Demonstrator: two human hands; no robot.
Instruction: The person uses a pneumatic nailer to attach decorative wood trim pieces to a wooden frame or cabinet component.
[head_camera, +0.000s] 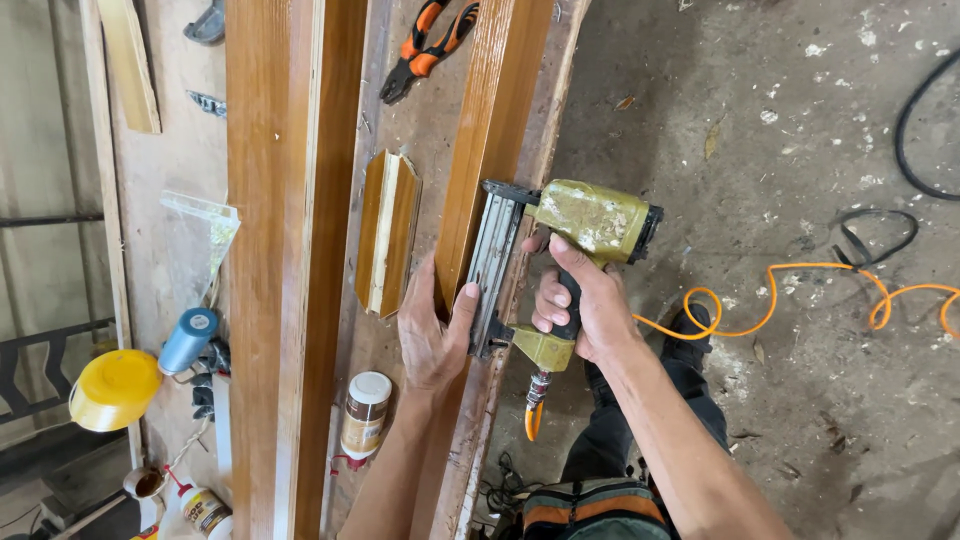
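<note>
My right hand (580, 305) grips the black handle of a yellow-green pneumatic nail gun (585, 225). Its nose is pressed against the right side of a varnished wooden moulding strip (490, 130) that runs up the workbench. My left hand (432, 335) lies flat on the lower end of that strip, fingers apart, holding it down beside the gun's metal magazine (492, 265). An orange air hose (800, 290) leads from the gun's base across the floor.
A wide varnished plank (285, 250) lies to the left. A short moulding offcut (387, 230), orange pliers (430, 45), a small brown-labelled jar (366, 412), a blue spool (188, 340), a yellow bowl (113, 390) and a glue bottle (203, 508) sit on the bench. Black cables (915, 130) cross the concrete floor.
</note>
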